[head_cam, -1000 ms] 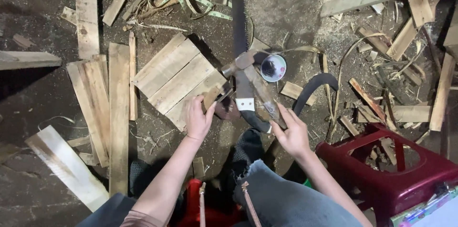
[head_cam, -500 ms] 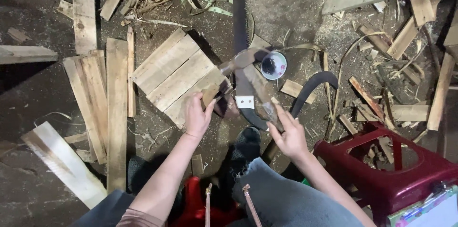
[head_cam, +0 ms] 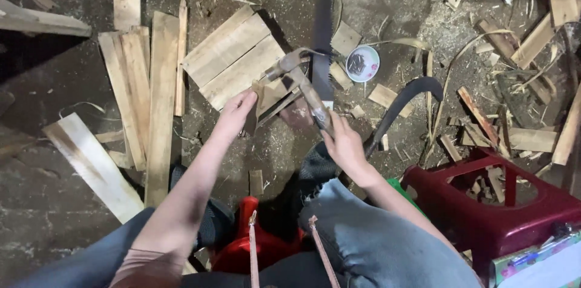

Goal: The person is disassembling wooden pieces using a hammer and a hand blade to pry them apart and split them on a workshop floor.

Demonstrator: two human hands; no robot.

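My right hand [head_cam: 344,142] grips the wooden handle of a claw hammer [head_cam: 299,76], whose metal head sits over a small wood piece [head_cam: 270,95]. My left hand [head_cam: 237,112] holds that small piece by its left edge, next to a panel of joined planks [head_cam: 233,55] lying on the ground. A long dark saw blade [head_cam: 322,27] lies just beyond the hammer, running away from me. A small round white tin [head_cam: 362,62] with dark bits inside stands to the right of the saw.
Loose planks [head_cam: 154,94] lie to the left, and a pale board [head_cam: 91,164] at the near left. Wood scraps and shavings [head_cam: 514,52] cover the ground on the right. A red plastic stool [head_cam: 502,209] stands at the right, and a curved dark blade [head_cam: 402,103] lies near my right hand.
The hammer head has swung left and down onto the small wood piece. My left hand stays on the piece, and my right hand has shifted slightly on the handle.
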